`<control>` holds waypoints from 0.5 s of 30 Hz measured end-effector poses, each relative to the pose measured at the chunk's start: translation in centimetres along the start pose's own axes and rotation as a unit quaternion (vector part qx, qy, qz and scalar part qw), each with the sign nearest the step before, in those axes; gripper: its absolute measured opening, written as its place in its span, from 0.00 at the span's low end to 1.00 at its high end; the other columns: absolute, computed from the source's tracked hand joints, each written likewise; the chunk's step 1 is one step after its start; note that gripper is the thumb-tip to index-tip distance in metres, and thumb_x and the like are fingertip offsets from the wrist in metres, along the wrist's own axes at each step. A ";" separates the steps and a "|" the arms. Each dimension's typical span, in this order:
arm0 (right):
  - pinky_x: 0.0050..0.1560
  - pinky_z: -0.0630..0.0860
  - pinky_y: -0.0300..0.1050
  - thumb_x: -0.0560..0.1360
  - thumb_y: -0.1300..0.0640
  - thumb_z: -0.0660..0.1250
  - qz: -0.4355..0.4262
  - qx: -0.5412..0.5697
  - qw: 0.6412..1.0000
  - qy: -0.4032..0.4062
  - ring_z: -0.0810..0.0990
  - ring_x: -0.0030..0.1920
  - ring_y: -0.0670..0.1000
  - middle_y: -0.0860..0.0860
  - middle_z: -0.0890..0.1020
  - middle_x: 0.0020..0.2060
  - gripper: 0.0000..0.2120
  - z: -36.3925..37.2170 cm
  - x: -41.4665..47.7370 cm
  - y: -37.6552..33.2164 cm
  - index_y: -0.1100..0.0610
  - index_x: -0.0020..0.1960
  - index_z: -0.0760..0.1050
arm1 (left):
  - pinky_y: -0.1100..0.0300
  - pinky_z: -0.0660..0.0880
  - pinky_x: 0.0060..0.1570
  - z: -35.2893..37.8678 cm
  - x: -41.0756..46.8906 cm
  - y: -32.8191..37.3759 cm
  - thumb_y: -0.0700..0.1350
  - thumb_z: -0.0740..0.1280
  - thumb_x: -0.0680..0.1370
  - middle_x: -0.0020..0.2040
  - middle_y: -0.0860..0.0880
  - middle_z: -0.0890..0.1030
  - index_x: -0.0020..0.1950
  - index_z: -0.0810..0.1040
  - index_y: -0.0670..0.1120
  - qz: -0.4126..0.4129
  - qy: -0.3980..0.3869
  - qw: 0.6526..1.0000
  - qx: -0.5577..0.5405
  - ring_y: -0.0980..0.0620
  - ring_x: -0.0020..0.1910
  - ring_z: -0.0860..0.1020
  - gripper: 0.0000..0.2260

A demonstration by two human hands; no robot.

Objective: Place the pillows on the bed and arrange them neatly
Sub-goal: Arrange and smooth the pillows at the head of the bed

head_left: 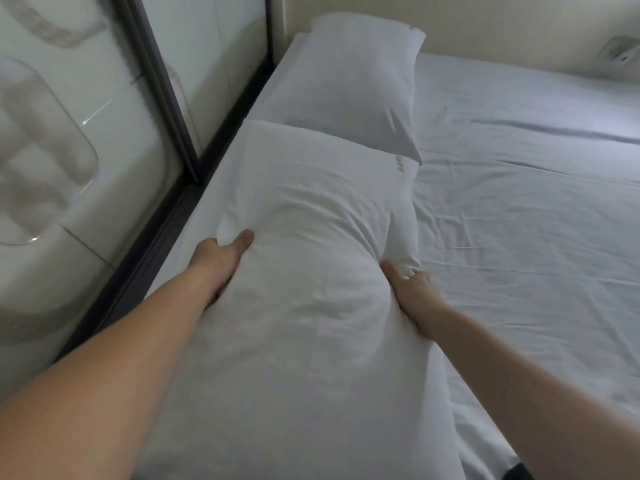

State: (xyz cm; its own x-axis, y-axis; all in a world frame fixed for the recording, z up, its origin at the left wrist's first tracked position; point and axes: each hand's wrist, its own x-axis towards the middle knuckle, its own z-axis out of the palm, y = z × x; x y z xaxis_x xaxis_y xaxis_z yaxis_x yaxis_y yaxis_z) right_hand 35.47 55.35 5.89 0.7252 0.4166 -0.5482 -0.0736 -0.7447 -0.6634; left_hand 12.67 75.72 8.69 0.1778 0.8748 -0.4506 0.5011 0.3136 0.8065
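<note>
A large white pillow (311,244) lies lengthwise along the left side of the bed (519,202), which has a wrinkled white sheet. My left hand (221,261) grips the pillow's left edge, thumb on top. My right hand (412,292) pinches its right edge, bunching the cloth. A second white pillow (349,91) rests beyond it at the far corner against the wall, and the near pillow's far end touches or slightly overlaps it.
A dark-framed sliding glass door (162,109) runs close along the bed's left side. A cream wall (502,26) stands behind the bed with a wall socket (620,51) at upper right. The sheet stretches open to the right.
</note>
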 end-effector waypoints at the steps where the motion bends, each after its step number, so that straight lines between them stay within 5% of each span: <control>1: 0.67 0.65 0.55 0.70 0.30 0.61 0.012 -0.012 1.000 0.008 0.69 0.69 0.62 0.61 0.68 0.71 0.45 -0.3 0.1 -0.5 0.61 0.74 0.59 | 0.55 0.70 0.58 -0.3 0.2 -0.9 0.63 0.68 0.73 0.65 0.40 0.77 0.70 0.70 0.36 -0.023 -0.009 1.000 0.003 0.40 0.61 0.76 0.37; 4: 0.68 0.62 0.59 0.73 0.31 0.56 -0.033 -0.118 0.988 0.092 0.64 0.72 0.64 0.61 0.62 0.73 0.41 -1.7 -0.1 -3.2 0.57 0.76 0.54 | 0.51 0.67 0.65 -1.0 0.1 -2.0 0.66 0.61 0.74 0.72 0.38 0.71 0.74 0.64 0.39 -0.038 0.018 0.996 0.077 0.38 0.68 0.71 0.39; 7: 0.73 0.56 0.59 0.75 0.32 0.54 -0.226 -0.211 0.937 0.164 0.55 0.76 0.58 0.54 0.55 0.77 0.38 -1.2 -1.6 -6.5 0.48 0.78 0.48 | 0.42 0.60 0.72 -0.3 -0.8 0.2 0.64 0.54 0.77 0.77 0.41 0.62 0.78 0.56 0.47 0.116 0.109 0.958 0.240 0.39 0.75 0.63 0.34; 9: 0.75 0.52 0.58 0.76 0.33 0.52 -0.333 -0.281 0.891 0.127 0.50 0.78 0.54 0.49 0.50 0.79 0.34 0.9 -2.4 -7.7 0.43 0.78 0.47 | 0.39 0.49 0.74 1.4 -2.1 0.9 0.65 0.50 0.78 0.81 0.48 0.50 0.79 0.49 0.55 0.213 0.057 0.927 0.302 0.44 0.79 0.52 0.32; 12: 0.76 0.43 0.62 0.76 0.31 0.46 -0.353 -0.390 0.850 -0.010 0.40 0.78 0.50 0.43 0.43 0.79 0.33 4.3 -1.7 -6.6 0.40 0.77 0.44 | 0.34 0.45 0.73 3.5 -3.7 -2.4 0.71 0.43 0.75 0.81 0.54 0.39 0.77 0.38 0.63 0.150 -0.051 0.910 0.384 0.48 0.80 0.40 0.33; 15: 0.75 0.40 0.62 0.75 0.30 0.46 -0.326 -0.394 0.860 -0.004 0.38 0.78 0.50 0.43 0.41 0.79 0.35 4.2 0.2 -7.5 0.41 0.78 0.42 | 0.34 0.42 0.73 3.1 -3.0 -5.0 0.72 0.40 0.74 0.80 0.52 0.36 0.77 0.34 0.61 0.102 -0.045 0.916 0.386 0.48 0.79 0.38 0.35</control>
State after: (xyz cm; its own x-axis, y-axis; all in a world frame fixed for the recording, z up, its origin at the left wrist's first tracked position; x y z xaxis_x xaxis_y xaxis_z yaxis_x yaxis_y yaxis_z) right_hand 33.34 63.18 8.60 0.4327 0.8799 -0.1964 0.8345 -0.4733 -0.2820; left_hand 12.24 70.35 4.83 0.3865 0.8408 -0.3791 0.8927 -0.2377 0.3830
